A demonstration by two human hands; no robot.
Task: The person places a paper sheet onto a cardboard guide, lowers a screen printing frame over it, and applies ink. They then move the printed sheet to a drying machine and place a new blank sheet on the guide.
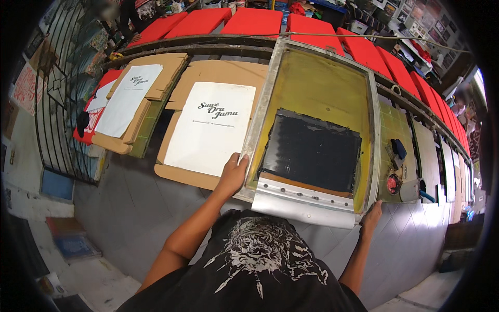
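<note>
A screen-printing screen (322, 83) with a metal frame and yellow mesh lies in front of me, a large patch of black ink (312, 145) on its lower half. A wide silver squeegee (306, 208) lies across the near end. My left hand (234, 172) grips the screen's left side near the front corner. My right hand (372, 213) holds the right front corner, its fingers partly hidden. Just left of the screen, a white sheet (208, 145) with black printed lettering rests on cardboard (218, 70).
Another printed sheet (119, 114) on cardboard and red fabric (86, 132) are leftward. Red fabric-covered boards (249, 21) line the far rail. Rightward, a panel (395, 125) holds tools and a can (410, 190). A person (130, 18) stands at far left, near a metal rack (52, 104).
</note>
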